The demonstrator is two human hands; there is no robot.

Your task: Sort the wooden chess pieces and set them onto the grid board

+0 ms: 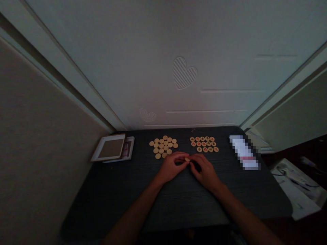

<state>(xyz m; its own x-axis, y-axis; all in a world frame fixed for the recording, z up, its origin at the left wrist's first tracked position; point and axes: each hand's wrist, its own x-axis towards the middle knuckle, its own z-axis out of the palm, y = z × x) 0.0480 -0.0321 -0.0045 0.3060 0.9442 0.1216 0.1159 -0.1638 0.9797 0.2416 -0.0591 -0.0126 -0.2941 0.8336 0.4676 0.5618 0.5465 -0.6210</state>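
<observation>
Both my hands meet at the middle of the dark wood-grain table (122, 183). Between their fingertips is a small pale wooden disc (187, 159), likely a Chinese chess piece, partly hidden by my fingers. My left hand (171, 167) grips it from the left, and my right hand (204, 172) closes on it from the right. Just beyond my left hand lies a tight cluster of plain round discs (163, 146). Farther right, near the back edge, stand rows of discs with red and dark characters (204, 144).
A white-framed box lid (111, 148) and a shallow box (128, 148) lie at the table's back left. A pixelated white object (244, 152) lies at the back right. A white door (163, 68) rises behind the table, with papers (293, 187) low on the right.
</observation>
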